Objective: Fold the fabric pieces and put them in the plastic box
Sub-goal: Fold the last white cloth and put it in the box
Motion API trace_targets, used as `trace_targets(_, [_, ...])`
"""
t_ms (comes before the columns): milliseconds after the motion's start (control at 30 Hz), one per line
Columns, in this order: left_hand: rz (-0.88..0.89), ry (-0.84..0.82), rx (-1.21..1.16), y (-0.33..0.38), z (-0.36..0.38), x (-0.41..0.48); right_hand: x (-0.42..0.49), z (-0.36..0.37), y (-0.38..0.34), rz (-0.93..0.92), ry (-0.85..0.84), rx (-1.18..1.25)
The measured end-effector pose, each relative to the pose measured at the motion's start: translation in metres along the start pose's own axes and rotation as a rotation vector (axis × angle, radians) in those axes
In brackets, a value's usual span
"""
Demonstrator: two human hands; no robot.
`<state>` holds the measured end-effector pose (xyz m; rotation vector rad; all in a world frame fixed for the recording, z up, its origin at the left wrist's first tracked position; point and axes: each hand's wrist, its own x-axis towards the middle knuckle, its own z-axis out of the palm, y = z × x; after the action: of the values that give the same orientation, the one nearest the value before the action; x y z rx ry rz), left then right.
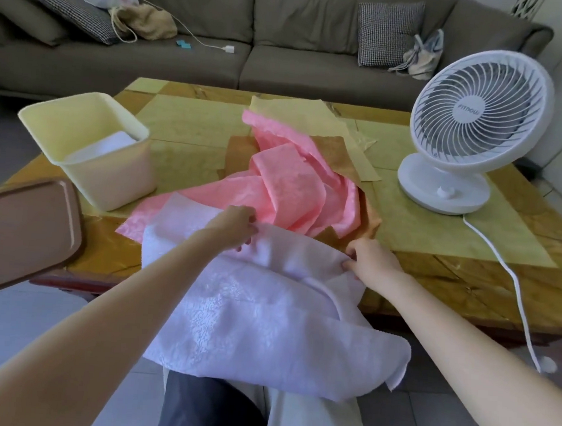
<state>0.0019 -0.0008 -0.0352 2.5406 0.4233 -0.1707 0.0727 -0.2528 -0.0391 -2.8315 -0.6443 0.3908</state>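
A pale lilac fabric piece (pixel 253 323) drapes from the table's near edge down over my lap. My left hand (pixel 236 226) pinches its upper edge near the middle, and my right hand (pixel 372 259) grips the same edge further right. Behind them lies a crumpled pink fabric (pixel 288 183) on top of brown fabric (pixel 339 154) and yellow fabric (pixel 298 115). The cream plastic box (pixel 91 125) stands open at the table's left with a folded white piece (pixel 113 143) inside. Its brown lid (pixel 25 230) lies at the table's near left corner.
A white desk fan (pixel 475 126) stands on the table's right side, its cord (pixel 512 279) trailing over the near edge to the floor. The wooden table (pixel 467 267) carries a yellow-green cloth. A grey sofa (pixel 282 61) with cushions and bags runs behind the table.
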Motion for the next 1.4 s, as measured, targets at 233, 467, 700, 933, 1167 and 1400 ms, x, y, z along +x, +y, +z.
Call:
trace_targets(233, [0.129, 0.032, -0.067, 0.021, -0.026, 0.015, 0.004, -0.03, -0.003, -0.081, -0.062, 0.14])
trace_targets(467, [0.152, 0.095, -0.106, 0.031, -0.031, 0.012, 0.003, -0.028, -0.001, 0.102, -0.19, 0.238])
trace_targets(700, [0.08, 0.34, -0.071, 0.055, -0.039, 0.032, 0.048, -0.095, 0.002, 0.057, 0.367, -0.122])
trace_targets(933, [0.158, 0.184, 0.015, 0.056, -0.022, 0.032, 0.05, -0.073, -0.015, -0.076, 0.228, -0.03])
trace_targets(1167, [0.266, 0.153, 0.041, 0.057, 0.032, -0.027, -0.021, 0.011, -0.025, -0.121, 0.174, 0.022])
trace_targets(1400, [0.34, -0.239, 0.166, 0.048, 0.078, -0.076, -0.071, 0.046, 0.024, 0.019, 0.134, 0.14])
